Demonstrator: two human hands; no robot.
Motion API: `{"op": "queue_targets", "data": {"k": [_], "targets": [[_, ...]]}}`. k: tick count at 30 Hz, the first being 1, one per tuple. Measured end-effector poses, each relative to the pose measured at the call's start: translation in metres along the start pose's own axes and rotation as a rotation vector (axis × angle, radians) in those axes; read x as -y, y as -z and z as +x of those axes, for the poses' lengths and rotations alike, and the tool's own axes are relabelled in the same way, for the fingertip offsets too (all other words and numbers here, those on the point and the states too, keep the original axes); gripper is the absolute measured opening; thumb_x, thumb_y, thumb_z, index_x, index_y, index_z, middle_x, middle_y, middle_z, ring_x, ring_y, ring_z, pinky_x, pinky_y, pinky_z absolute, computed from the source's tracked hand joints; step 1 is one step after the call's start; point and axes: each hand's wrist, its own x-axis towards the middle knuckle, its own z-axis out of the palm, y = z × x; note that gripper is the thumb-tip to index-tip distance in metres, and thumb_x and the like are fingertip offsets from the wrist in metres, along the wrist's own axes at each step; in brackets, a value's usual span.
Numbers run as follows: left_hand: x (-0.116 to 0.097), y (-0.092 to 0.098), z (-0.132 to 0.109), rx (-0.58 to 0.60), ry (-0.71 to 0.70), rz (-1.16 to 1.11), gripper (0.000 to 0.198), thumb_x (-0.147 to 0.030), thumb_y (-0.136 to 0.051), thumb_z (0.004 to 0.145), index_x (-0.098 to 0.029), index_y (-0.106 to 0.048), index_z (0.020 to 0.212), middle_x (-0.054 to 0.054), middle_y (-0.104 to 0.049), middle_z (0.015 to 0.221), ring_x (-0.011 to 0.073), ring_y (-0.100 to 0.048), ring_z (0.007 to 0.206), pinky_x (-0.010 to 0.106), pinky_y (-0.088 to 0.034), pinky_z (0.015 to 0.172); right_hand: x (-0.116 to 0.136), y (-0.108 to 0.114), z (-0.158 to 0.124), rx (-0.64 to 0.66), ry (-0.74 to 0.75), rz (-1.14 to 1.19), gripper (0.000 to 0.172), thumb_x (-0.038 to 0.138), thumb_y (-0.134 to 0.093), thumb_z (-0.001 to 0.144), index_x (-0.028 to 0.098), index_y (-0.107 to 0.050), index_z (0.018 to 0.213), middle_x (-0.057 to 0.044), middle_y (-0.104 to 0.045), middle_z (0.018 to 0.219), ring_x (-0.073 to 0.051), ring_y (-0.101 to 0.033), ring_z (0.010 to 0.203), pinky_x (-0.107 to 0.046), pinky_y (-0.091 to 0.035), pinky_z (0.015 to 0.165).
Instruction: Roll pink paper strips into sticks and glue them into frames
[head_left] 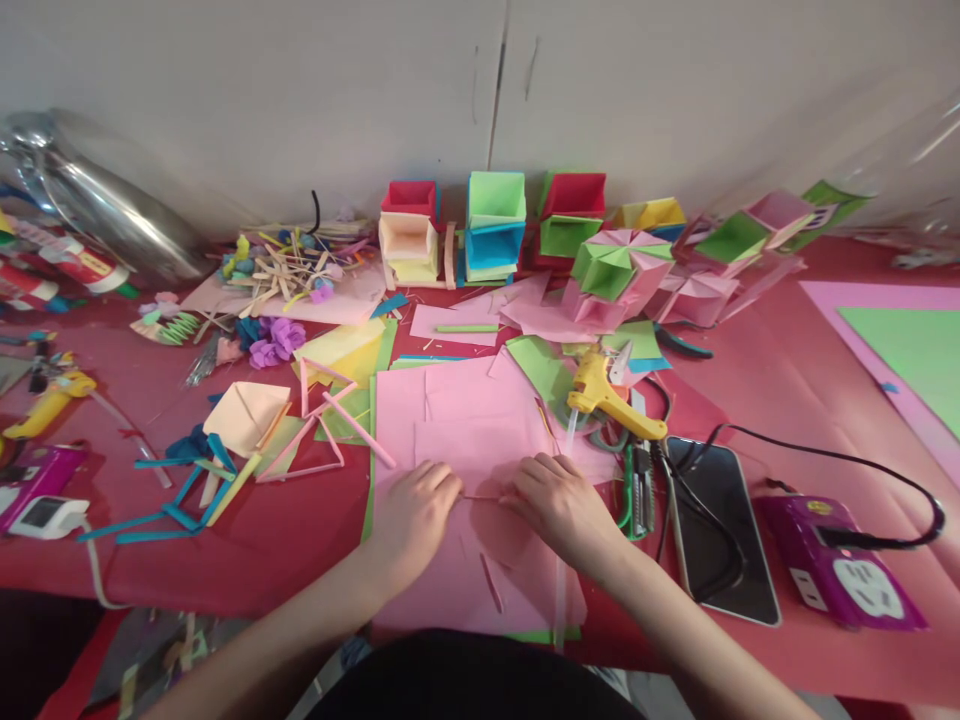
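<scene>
My left hand (421,512) and my right hand (559,505) lie on a stack of pink paper sheets (442,600). Between them is a smaller pink paper piece (480,445), with its near edge pinched under the curled fingers of both hands. A thin dark line runs along that edge from one hand to the other. The fingertips are partly hidden beneath the hands. Closer to my body a short, narrow pink strip (492,584) rests on the stack. Beyond my right hand lies a yellow hot glue gun (611,395), its clear glue stick pointing toward the hand.
Right of the paper are a box cutter (643,490), a dark-screened tablet (724,530) with a cable across it, and a purple power strip (844,565). Folded pink strips (322,465) and blue strips (176,510) lie left. Colourful paper boxes (495,225) line the back; a steel jug (112,200) stands left.
</scene>
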Motion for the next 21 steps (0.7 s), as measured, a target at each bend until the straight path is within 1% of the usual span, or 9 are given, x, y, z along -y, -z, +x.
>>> {"op": "queue_targets", "data": {"k": [3,6,9,12,17,19,21], "targets": [[0.001,0.002,0.003,0.037,0.018,-0.016,0.01,-0.015,-0.05,0.084,-0.018,-0.056,0.077,0.001,-0.058,0.078,0.0169,-0.053,0.077,0.029,-0.041,0.067,-0.006,0.001,-0.006,0.013,-0.039,0.15,0.014,0.028,-0.059,0.081,0.018,-0.056,0.072,-0.003,-0.057,0.074,-0.017,-0.05,0.073,-0.028,-0.035,0.067],[0.001,0.003,0.004,0.065,0.045,-0.038,0.008,-0.017,-0.051,0.084,-0.018,-0.056,0.078,0.001,-0.059,0.079,0.0169,-0.054,0.077,0.029,-0.041,0.068,-0.006,0.001,-0.007,-0.006,-0.125,0.188,0.014,0.027,-0.057,0.082,0.019,-0.058,0.072,-0.004,-0.056,0.079,-0.018,-0.049,0.078,-0.03,-0.037,0.069],[0.0,0.004,0.004,0.069,0.068,-0.023,0.007,-0.018,-0.051,0.084,-0.018,-0.055,0.078,0.001,-0.059,0.079,0.0179,-0.054,0.077,0.03,-0.041,0.068,-0.004,0.001,-0.005,-0.014,-0.171,0.2,0.011,0.025,-0.057,0.082,0.019,-0.061,0.074,-0.006,-0.056,0.087,-0.019,-0.049,0.082,-0.032,-0.039,0.071],[0.0,0.004,0.003,0.046,0.064,-0.036,0.009,-0.018,-0.049,0.085,-0.018,-0.055,0.079,0.001,-0.058,0.08,0.0181,-0.053,0.079,0.031,-0.041,0.069,0.0,0.003,-0.002,0.0,-0.214,0.169,0.01,0.023,-0.057,0.081,0.018,-0.061,0.074,-0.007,-0.056,0.088,-0.02,-0.048,0.083,-0.033,-0.04,0.072],[0.002,0.001,0.001,0.038,0.073,-0.022,0.01,-0.014,-0.047,0.085,-0.019,-0.054,0.081,0.002,-0.058,0.079,0.0182,-0.054,0.078,0.031,-0.041,0.069,0.007,0.003,0.0,0.039,-0.302,0.063,0.012,0.026,-0.059,0.079,0.017,-0.059,0.071,-0.007,-0.055,0.087,-0.023,-0.048,0.083,-0.036,-0.039,0.072],[0.003,-0.003,0.0,0.006,0.101,-0.007,0.009,-0.013,-0.047,0.085,-0.018,-0.053,0.088,0.002,-0.058,0.079,0.0183,-0.054,0.077,0.031,-0.041,0.068,0.008,0.001,0.0,0.027,-0.33,0.034,0.012,0.028,-0.059,0.079,0.017,-0.057,0.073,-0.008,-0.055,0.087,-0.023,-0.047,0.082,-0.036,-0.039,0.072],[0.004,-0.005,0.0,-0.021,0.116,0.013,0.013,-0.013,-0.047,0.085,-0.019,-0.051,0.095,0.002,-0.058,0.083,0.0184,-0.054,0.077,0.031,-0.042,0.068,0.007,-0.002,-0.002,0.004,-0.341,0.026,0.013,0.03,-0.058,0.08,0.017,-0.055,0.074,-0.008,-0.055,0.087,-0.023,-0.047,0.082,-0.035,-0.038,0.071]]}}
